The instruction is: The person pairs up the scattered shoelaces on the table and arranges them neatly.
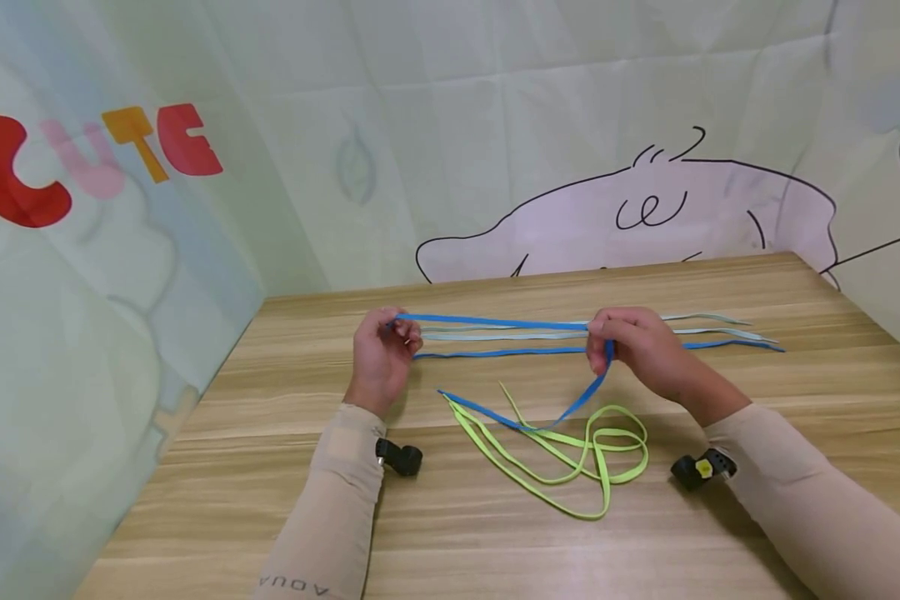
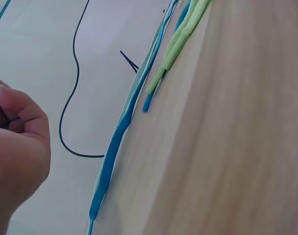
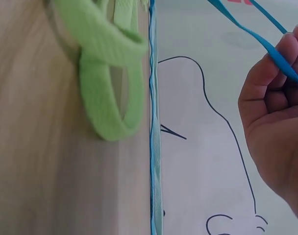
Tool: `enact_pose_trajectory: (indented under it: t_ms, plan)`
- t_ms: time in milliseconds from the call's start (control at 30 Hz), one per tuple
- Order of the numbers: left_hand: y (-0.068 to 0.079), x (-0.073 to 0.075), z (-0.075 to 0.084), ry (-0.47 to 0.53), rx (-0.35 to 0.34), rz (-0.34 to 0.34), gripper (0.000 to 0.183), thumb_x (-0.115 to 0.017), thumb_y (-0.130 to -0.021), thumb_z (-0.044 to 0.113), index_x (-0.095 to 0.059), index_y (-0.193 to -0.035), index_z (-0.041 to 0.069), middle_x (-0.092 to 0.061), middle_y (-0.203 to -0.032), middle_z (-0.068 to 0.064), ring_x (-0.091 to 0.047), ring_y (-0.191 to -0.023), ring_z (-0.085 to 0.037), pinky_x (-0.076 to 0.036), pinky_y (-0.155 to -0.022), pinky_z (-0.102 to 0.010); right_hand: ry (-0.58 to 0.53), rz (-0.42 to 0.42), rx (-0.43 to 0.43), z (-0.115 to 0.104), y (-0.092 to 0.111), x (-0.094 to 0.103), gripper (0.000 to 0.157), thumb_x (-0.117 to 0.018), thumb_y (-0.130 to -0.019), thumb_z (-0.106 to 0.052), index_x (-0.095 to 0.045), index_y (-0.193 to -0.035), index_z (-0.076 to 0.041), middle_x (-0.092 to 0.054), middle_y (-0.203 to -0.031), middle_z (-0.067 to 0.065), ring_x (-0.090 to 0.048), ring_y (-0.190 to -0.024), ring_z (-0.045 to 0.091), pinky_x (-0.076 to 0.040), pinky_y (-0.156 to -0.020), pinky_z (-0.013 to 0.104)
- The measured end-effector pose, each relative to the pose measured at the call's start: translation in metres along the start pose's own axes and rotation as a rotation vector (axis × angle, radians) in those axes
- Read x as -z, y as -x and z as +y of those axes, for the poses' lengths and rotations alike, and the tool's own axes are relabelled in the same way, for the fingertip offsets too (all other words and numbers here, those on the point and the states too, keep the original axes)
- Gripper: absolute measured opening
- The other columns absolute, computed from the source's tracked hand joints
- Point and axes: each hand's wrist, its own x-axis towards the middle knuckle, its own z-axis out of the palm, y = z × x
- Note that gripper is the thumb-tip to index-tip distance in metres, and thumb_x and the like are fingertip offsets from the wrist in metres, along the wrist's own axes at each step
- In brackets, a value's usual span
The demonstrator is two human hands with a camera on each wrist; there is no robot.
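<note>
Over the near part of the wood-grain surface (image 1: 465, 550), the left sleeve (image 1: 330, 500) and the right sleeve (image 1: 817, 492) are each carrying 1 black wrist unit. Farther in, a lime-green lace (image 1: 607, 492) is lying in loose loops, well inside the left and right edges. The held blue lace (image 1: 495, 322) is resting partly on the green loops; 1 tip is pointing toward the left edge, beside a green end. From there it is rising to the right hand (image 1: 641, 350), whose grip is pinching it between thumb and fingers. The lace is then running straight to the left hand (image 1: 382, 358), whose grip is pinching it at the fingertips. Behind this span, 1 flat-lying blue lace (image 1: 510, 353) and 2 pale blue-green laces (image 1: 495, 337) are lying roughly parallel to the far edge. Beyond that edge, a printed backdrop (image 1: 435, 150) is hanging, displaying 4 letters, "CUTE", and a black-outlined cartoon figure.
</note>
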Motion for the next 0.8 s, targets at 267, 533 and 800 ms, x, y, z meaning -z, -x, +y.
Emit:
enact_pose_trajectory:
  t_ms: [267, 533, 800]
  plan:
    - [0.000, 0.002, 0.001, 0.011, -0.004, 0.022, 0.024, -0.038, -0.097, 0.016, -0.050, -0.077, 0.013, -0.042, -0.071, 0.002, -0.046, -0.068, -0.014, -0.036, -0.060, -0.025, -0.130, 0.039, 0.041, 0.000, 0.003, 0.008, 0.038, -0.037, -0.105, -0.007, -0.054, -0.072, -0.004, -0.059, -0.065, 0.005, -0.056, -0.061, 0.020, -0.050, -0.063, 0.035]
    - [0.000, 0.001, 0.001, 0.008, -0.019, 0.030, 0.022, -0.039, -0.095, 0.015, -0.049, -0.076, 0.013, -0.042, -0.070, 0.003, -0.045, -0.067, -0.013, -0.036, -0.060, -0.024, -0.230, 0.051, 0.035, -0.001, 0.005, 0.016, 0.041, -0.027, -0.102, -0.005, -0.054, -0.072, -0.011, -0.059, -0.063, 0.001, -0.056, -0.061, 0.016, -0.046, -0.065, 0.033]
    - [-0.002, 0.002, -0.001, -0.016, -0.035, 0.027, 0.022, -0.038, -0.092, 0.013, -0.047, -0.072, 0.014, -0.041, -0.069, 0.002, -0.044, -0.066, -0.014, -0.034, -0.059, -0.025, -0.317, 0.046, 0.032, -0.008, 0.008, 0.027, 0.045, -0.022, -0.103, -0.007, -0.052, -0.070, -0.013, -0.059, -0.062, 0.000, -0.056, -0.060, 0.015, -0.045, -0.064, 0.030]
